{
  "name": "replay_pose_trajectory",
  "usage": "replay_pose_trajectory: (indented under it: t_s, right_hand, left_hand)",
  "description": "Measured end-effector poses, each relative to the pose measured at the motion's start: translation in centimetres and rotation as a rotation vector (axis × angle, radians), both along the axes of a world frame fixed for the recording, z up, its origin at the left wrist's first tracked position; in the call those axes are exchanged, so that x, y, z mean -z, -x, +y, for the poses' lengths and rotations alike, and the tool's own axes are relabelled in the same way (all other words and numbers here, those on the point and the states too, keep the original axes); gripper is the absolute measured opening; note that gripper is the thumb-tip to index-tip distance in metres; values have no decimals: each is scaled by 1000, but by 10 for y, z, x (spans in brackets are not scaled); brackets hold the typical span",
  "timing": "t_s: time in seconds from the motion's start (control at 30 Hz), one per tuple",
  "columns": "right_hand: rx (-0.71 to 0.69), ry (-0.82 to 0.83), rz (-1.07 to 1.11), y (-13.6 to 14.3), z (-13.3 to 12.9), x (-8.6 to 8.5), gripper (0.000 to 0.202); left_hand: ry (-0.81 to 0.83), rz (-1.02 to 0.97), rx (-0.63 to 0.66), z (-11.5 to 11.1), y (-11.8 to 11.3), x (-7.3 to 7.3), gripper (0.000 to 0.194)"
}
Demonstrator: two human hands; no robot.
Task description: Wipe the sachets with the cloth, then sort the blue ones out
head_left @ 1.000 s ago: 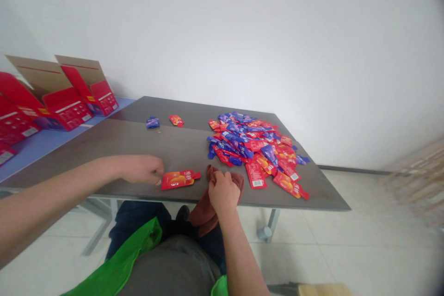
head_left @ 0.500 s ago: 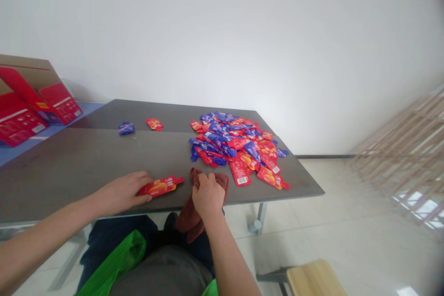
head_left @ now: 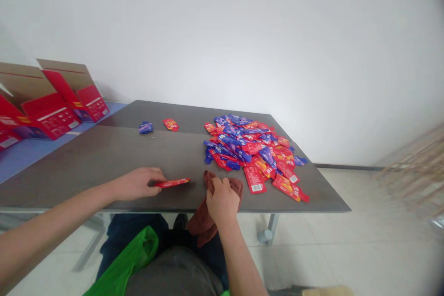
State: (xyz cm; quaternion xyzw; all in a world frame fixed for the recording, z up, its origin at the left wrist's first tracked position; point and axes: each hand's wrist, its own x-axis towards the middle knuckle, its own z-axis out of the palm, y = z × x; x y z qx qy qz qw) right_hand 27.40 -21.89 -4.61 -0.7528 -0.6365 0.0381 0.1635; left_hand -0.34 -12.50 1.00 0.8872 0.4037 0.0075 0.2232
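My left hand (head_left: 141, 184) pinches one end of a red pouch (head_left: 174, 182), which is turned edge-on just above the dark table (head_left: 104, 162). Near the front edge, my right hand (head_left: 223, 200) grips a bunched brown cloth (head_left: 200, 218) whose lower part hangs over the edge toward my lap. Beyond and to the right of the cloth spreads a heap of red and purple pouches (head_left: 248, 141). Set apart from the heap, a purple pouch (head_left: 146, 127) and an orange-red pouch (head_left: 170, 124) lie farther back on the left.
Open red cardboard boxes (head_left: 52, 115) stand on a blue surface (head_left: 21, 159) at the left. A white wall (head_left: 222, 32) rises behind the table. At lower right are part of a wooden stool seat (head_left: 328, 291) and a blurred slatted rack (head_left: 412, 171).
The red pouch in my left hand has tipped from showing its face to edge-on. My right hand keeps its hold on the cloth. The whole view has shifted left, showing more boxes.
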Motion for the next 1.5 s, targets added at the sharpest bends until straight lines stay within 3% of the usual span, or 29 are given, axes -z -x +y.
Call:
replay_pose_trajectory:
  t_s: [0.1,0.23,0.37,0.43,0.53,0.6,0.67,0.77,0.87,1.0,1.07,1.17,1.23,1.4,1.5]
  right_hand:
    - [4,16,-6,1,0,1,14]
    - [17,24,-8,-3,-1,3,15]
    - [3,1,29,-1,0,-3,23]
    - [-79,-80,54,13,5,-11,28]
    - [-352,-205,78,49,20,-26,35]
    - [-521,-191,45,73,35,-32,33]
    - [-583,-127,-17,87,50,-33,31]
    - [-552,-68,-78,86,72,-26,29]
    - [-453,-21,-98,64,91,-21,28]
    - [-272,63,-89,46,97,-29,28]
    - [-285,-11,-45,53,86,-34,33]
    - [-450,-146,-10,73,66,-32,39]
    - [-535,-118,-38,82,63,-26,36]
    - [-375,46,-112,64,99,-23,28]
    - [-362,27,-109,58,102,-31,30]
  left_hand:
    - [75,-77,-109,16,3,7,31]
    - [19,-162,-304,19,2,34,34]
    - [-38,-196,-329,10,-1,48,33]
    - [-51,-205,-335,8,-1,51,33]
    - [-34,-258,-339,9,1,56,32]
    - [-18,-334,-314,10,2,59,30]
    - [-12,-342,-286,11,2,60,28]
    - [-16,-238,-292,10,1,57,32]
    - [-40,-229,-306,9,-3,54,39]
    - [-73,-224,-328,7,-5,54,40]
    - [-85,-235,-319,7,-4,56,39]
    - [-84,-249,-320,6,-3,59,33]
    - [-89,-244,-319,6,-3,59,32]
    - [-138,-229,-318,4,-7,55,42]
    - [-127,-238,-334,3,-7,54,42]
